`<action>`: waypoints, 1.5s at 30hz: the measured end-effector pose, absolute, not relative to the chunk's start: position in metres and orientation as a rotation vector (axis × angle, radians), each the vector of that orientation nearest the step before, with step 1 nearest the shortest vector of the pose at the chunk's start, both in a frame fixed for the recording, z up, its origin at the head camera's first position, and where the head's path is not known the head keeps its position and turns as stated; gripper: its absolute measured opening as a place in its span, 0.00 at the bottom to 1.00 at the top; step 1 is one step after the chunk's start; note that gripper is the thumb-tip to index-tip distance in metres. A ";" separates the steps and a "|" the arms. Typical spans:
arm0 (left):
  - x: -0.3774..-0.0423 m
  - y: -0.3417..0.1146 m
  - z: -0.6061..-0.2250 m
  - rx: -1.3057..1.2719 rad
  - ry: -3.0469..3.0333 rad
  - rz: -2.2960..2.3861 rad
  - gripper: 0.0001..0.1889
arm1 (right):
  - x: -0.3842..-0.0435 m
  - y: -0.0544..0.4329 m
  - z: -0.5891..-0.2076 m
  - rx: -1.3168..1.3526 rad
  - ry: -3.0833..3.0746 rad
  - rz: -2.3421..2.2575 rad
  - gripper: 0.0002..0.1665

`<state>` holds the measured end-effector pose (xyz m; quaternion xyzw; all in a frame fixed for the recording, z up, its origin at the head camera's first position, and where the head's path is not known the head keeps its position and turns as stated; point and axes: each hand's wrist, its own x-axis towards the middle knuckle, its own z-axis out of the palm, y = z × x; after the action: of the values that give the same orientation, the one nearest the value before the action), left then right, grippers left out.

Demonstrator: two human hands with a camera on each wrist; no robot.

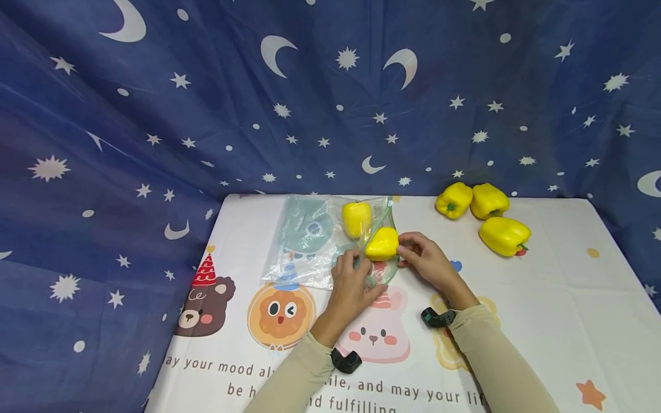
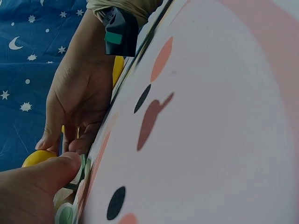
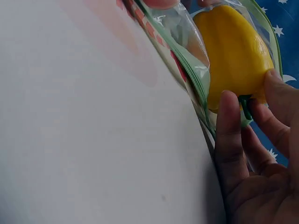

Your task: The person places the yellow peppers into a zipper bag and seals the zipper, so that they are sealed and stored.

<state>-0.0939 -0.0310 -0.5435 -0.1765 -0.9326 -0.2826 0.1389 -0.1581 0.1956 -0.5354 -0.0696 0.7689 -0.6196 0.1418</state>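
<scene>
From my remote seat, I'm seeing a navy fabric backdrop (image 1: 320,97) hanging in loose folds behind and along the left, scattered with white crescent moons (image 1: 265,51), stars (image 1: 348,58) and dots (image 1: 505,38). Below, the white tabletop (image 1: 563,338) is showing printed cartoon figures, including a brown bear (image 1: 206,307), plus dark lettering (image 1: 372,386). Light is falling softly across its surface.

Yellow pepper (image 1: 383,244) partway inside clear bag (image 1: 321,258)

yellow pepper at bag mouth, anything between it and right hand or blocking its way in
Nothing visible separates the right hand from that pepper; inside the clear bag, toward its far edge, another pepper may partly crowd it.
</scene>
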 end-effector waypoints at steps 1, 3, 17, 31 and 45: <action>-0.094 -0.031 -0.543 -0.506 -2.702 -0.815 0.24 | -0.158 0.196 -0.536 -0.208 2.245 -1.765 0.26; -0.093 -0.031 -0.543 -0.503 -2.710 -0.813 0.24 | -0.158 0.196 -0.535 -0.228 2.296 -1.708 0.25; -0.094 -0.031 -0.543 -0.505 -2.702 -0.768 0.25 | -0.163 0.186 -0.534 -0.231 2.503 -1.527 0.17; -0.094 -0.031 -0.541 -0.530 -2.708 -0.795 0.25 | -0.168 0.183 -0.526 -0.047 2.389 -1.593 0.20; -0.094 -0.031 -0.539 -0.500 -2.693 -0.768 0.22 | -0.173 0.177 -0.525 0.029 2.481 -1.467 0.25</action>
<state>-0.0942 -0.0311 -0.5390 -0.1737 -0.9364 -0.2669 0.1478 -0.1731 0.1772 -0.5253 0.0100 0.8535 -0.5047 0.1289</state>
